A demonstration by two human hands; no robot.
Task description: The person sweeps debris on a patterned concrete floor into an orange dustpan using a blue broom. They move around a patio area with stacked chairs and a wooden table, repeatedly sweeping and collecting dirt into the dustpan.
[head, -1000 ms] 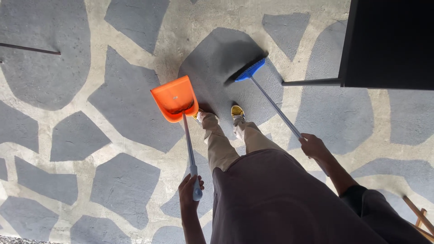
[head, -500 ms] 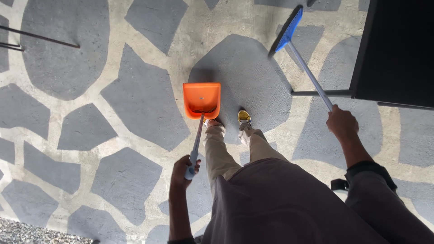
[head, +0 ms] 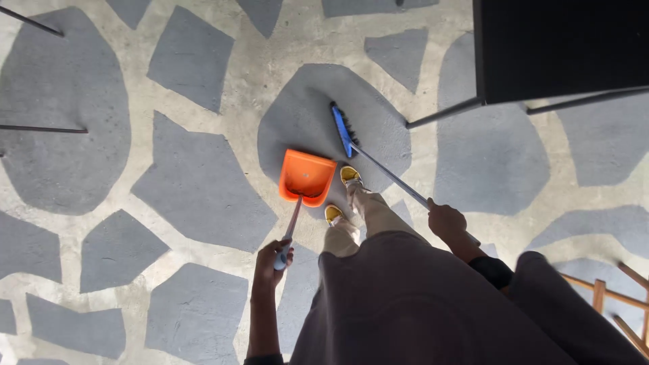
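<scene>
Left hand: our left hand was closed round the grip end of the dustpan's long handle, down and to the left of the orange dustpan.
Dustpan: we saw it resting mouth-up on the paving, its handle running back and slightly left to our hand.
Shoes: our yellow shoes stood just right of the dustpan.
Broom: the blue broom head lay up and just right of the dustpan, apart from its mouth; its shaft slanted down to the right.
Right hand: our right hand gripped that shaft, farther from the dustpan than the left.
Chair: a dark chair stood well right of the dustpan.
</scene>
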